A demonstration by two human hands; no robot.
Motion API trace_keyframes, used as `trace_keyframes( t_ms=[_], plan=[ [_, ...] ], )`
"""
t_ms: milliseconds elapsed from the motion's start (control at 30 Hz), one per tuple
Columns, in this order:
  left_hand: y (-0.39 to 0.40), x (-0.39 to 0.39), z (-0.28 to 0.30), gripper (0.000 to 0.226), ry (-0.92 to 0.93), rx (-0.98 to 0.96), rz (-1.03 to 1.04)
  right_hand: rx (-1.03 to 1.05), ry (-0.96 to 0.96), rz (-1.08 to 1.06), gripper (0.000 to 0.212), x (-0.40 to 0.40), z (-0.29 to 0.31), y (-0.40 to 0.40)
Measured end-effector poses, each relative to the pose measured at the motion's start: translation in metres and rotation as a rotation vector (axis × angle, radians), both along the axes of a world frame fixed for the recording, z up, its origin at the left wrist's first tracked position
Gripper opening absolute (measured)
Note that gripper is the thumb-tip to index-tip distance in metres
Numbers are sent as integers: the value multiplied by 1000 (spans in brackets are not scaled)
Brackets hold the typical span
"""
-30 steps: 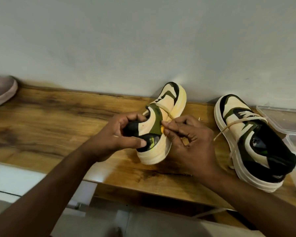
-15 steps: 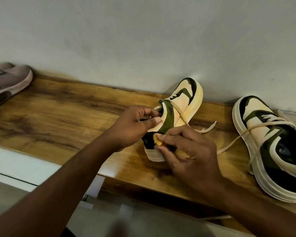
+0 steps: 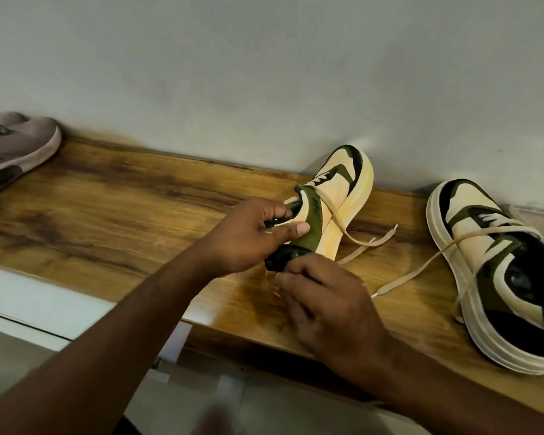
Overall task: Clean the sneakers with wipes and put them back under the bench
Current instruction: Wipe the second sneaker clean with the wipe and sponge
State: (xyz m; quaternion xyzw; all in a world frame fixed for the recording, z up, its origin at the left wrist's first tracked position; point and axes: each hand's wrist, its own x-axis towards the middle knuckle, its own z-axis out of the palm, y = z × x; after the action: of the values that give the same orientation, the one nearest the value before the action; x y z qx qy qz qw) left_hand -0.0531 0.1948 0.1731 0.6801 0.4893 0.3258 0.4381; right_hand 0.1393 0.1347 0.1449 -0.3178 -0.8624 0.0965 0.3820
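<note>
A cream, olive and black sneaker (image 3: 338, 196) stands tilted on the wooden bench (image 3: 123, 208), toe toward the wall. My left hand (image 3: 245, 237) grips its collar, thumb on the olive side panel. My right hand (image 3: 330, 302) is curled against the black heel, fingertips pinched on a small yellow wipe that is almost hidden. The sneaker's loose lace (image 3: 358, 243) trails onto the bench. The matching second sneaker (image 3: 484, 246) lies to the right, untouched, with its lace stretched toward the middle.
A grey-brown shoe (image 3: 16, 152) sits at the bench's far left. The corner of a clear plastic container (image 3: 534, 215) shows behind the right sneaker. A plain wall runs along the back edge. White framing and floor lie below the bench's front edge.
My right hand has slid from the sneaker's side down to its heel. My left hand shifted its grip up to the collar. The view has swung left, showing more of the grey-brown shoe.
</note>
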Motion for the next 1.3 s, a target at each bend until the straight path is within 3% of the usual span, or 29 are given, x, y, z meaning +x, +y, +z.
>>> trace_keyframes(
  t_ms=[67, 267, 333, 533, 733, 1000, 1167, 1300],
  plan=[
    [1, 1, 1, 25, 6, -4, -13, 17, -43, 8, 16, 1, 0, 3],
    [1, 1, 2, 25, 29, 19, -16, -18, 119, -175, 22, 25, 19, 33],
    [0, 1, 2, 27, 28, 24, -5, -26, 143, -141, 21, 24, 19, 32],
    [-2, 8, 8, 27, 50, 18, -14, 32, -144, 44, 19, 7, 9, 8],
    [-3, 8, 9, 27, 37, 23, -14, 17, 8, -169, 24, 24, 22, 36],
    [-3, 9, 11, 29, -8, -37, -16, 78, -196, 40, 28, 7, 12, 11],
    [-3, 8, 11, 30, 6, -12, -14, 21, -15, -163, 28, 22, 21, 37],
    [-4, 9, 8, 37, -24, -41, 3, 36, 1, -103, 23, 14, 14, 25]
  ],
)
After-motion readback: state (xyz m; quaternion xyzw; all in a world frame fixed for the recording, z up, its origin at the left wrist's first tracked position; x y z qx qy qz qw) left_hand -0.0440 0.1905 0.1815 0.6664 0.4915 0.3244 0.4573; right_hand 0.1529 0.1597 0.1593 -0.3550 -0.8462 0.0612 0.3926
